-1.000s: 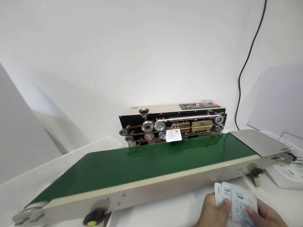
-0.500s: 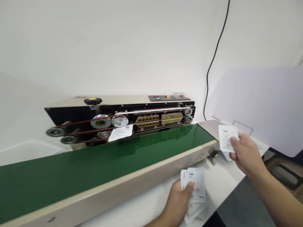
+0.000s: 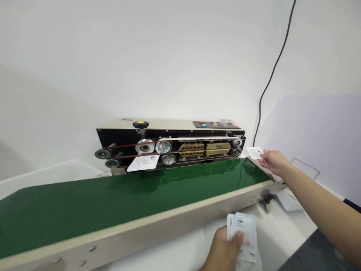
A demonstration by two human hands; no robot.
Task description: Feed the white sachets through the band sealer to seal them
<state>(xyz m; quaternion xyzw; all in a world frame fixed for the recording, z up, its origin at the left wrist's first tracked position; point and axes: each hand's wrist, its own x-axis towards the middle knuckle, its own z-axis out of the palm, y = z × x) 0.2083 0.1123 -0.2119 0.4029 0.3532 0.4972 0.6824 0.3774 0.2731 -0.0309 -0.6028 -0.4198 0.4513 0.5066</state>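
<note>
A single white printed sachet [image 3: 254, 153] is pinched in my right hand [image 3: 273, 162], at the right end of the band sealing machine [image 3: 172, 145], near its end rollers. My left hand [image 3: 225, 246] is closed around a stack of white sachets [image 3: 246, 233] printed in black and red, held in front of the conveyor's near side; the stack's lower end runs out of view. Another white sachet [image 3: 143, 163] hangs in the machine's belts, left of the brass blocks, with its lower part over the green conveyor belt [image 3: 135, 199].
A white bin [image 3: 70, 171] stands behind the conveyor on the left. A black cable [image 3: 272, 73] runs down the wall on the right. A black-and-yellow knob [image 3: 269, 198] sticks out from the conveyor's right end, beside a white container [image 3: 290, 199].
My right hand has carried its sachet up and leftward to the machine's right end. The sachet in the belts has shifted left along the machine. The camera view has turned leftward.
</note>
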